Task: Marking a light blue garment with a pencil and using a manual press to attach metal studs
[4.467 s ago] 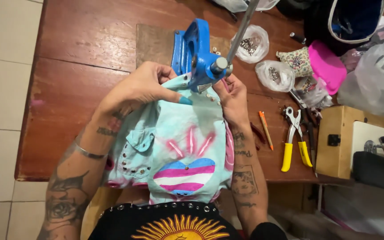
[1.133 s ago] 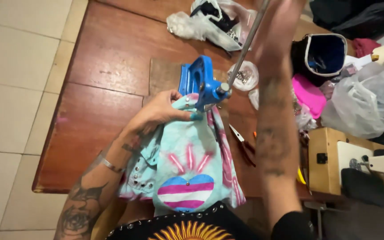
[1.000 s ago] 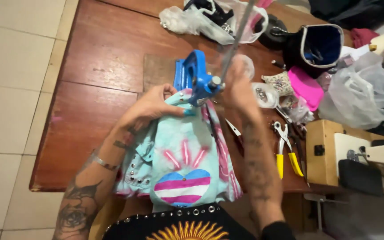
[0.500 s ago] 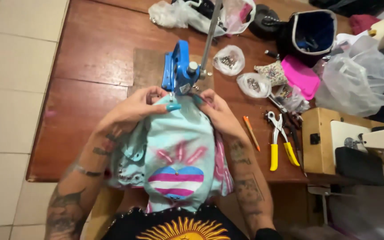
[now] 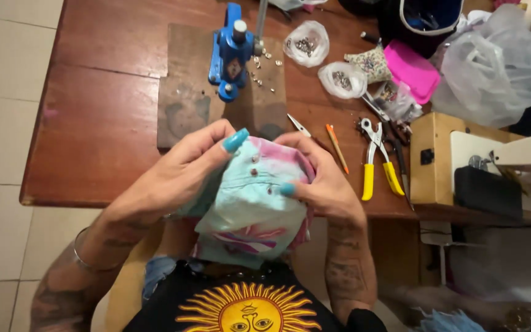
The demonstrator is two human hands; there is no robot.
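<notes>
I have pulled the garment [image 5: 250, 203] off the blue hand press [image 5: 231, 52] and toward my body; the press now stands alone on its wooden board [image 5: 185, 104], well apart from my hands. The wooden table [image 5: 106, 74] carries everything (largest item in view). The garment, pale turquoise with pink patches, is bunched up over the table's near edge, between both hands. My left hand [image 5: 173, 178] grips its left side, fingers closed on the cloth, thumb on top. My right hand [image 5: 324, 184] clamps the right side, thumb pressed onto the fabric. Yellow-handled pliers [image 5: 376, 160] lie just right of my right hand. Small metal studs [image 5: 254, 158] sit in a row on the cloth between my thumbs.
</notes>
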